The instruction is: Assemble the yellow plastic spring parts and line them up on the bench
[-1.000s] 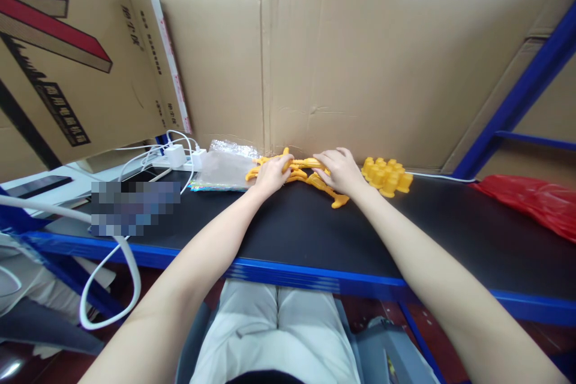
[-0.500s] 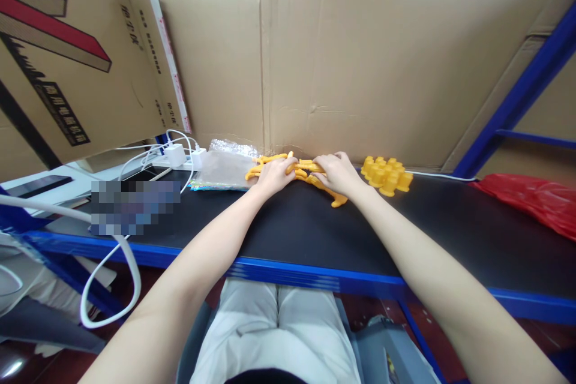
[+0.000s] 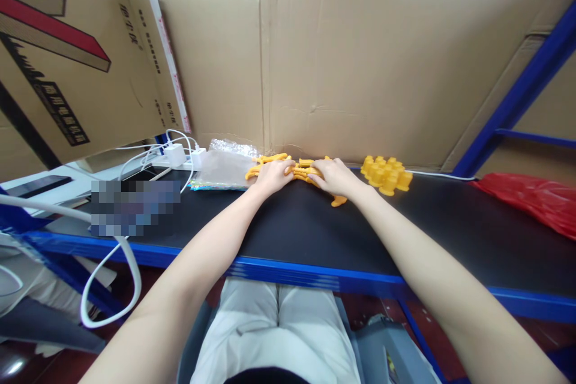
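Here, two bare hands meet one heap of orange pieces [image 3: 306, 172] near the tabletop's [image 3: 310, 231] far edge, the pieces too overlapped to count. The left hand [image 3: 275, 176] is mostly closed, fingers curled around the heap's left part; the right hand [image 3: 335, 176], also half curled, grips its right part. One cluster of yellow pegs [image 3: 387, 176] sits right of them, one clear bag [image 3: 225, 168] left, and one red bag [image 3: 531, 199] far right.
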A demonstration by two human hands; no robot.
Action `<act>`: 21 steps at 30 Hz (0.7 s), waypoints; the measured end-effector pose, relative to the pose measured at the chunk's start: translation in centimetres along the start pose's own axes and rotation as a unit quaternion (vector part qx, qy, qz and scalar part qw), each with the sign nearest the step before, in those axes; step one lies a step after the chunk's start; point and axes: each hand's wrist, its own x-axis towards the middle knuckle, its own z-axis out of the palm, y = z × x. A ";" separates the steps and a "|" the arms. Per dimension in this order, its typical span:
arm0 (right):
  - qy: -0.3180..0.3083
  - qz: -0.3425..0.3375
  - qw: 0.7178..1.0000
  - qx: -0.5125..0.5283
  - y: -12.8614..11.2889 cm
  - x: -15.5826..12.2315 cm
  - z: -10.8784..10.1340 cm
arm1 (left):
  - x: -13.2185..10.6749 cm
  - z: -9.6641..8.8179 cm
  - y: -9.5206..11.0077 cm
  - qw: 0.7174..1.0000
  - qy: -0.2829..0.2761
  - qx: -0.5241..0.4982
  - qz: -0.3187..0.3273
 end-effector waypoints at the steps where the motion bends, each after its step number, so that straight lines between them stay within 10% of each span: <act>1: -0.002 -0.002 1.000 -0.002 0.0 0.0 -0.1 | 0.0 0.0 0.0 1.000 0.001 0.001 0.004; 21: 0.027 -0.030 0.999 0.006 -0.1 0.2 0.4 | 0.2 0.2 -0.1 0.999 -0.005 0.010 -0.034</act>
